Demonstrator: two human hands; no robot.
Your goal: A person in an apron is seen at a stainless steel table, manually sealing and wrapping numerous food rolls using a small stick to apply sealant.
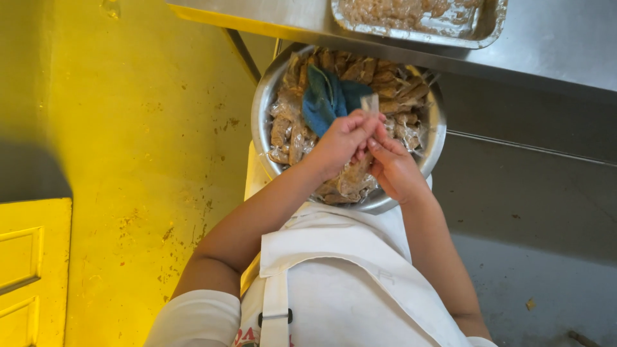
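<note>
— When you look down from up here, what are the two hands doing?

— They are close together over a big round metal bowl (263,109). The left hand (340,144) and the right hand (392,168) both pinch one small clear plastic packet (369,104). Its top end sticks up above the fingertips. The fingers are shut tight on it.

— What is in the bowl?

— Lots of small clear packets of brown snacks (286,132). They fill it almost to the rim. A blue cloth (324,99) lies on top of them, just beside the left hand.

— Where does the bowl sit?

— Right in front of the person, below the edge of a steel counter (553,51). What holds it up is hidden.

— Is there anything on the counter?

— A flat metal tray (485,29) with brown food in it. It is up past the bowl and not touching it.

— What is the person wearing?

— A white apron (347,283) over a white top with short sleeves.

— And the side?

— A yellow wall (128,128) with little dark spots.
</note>
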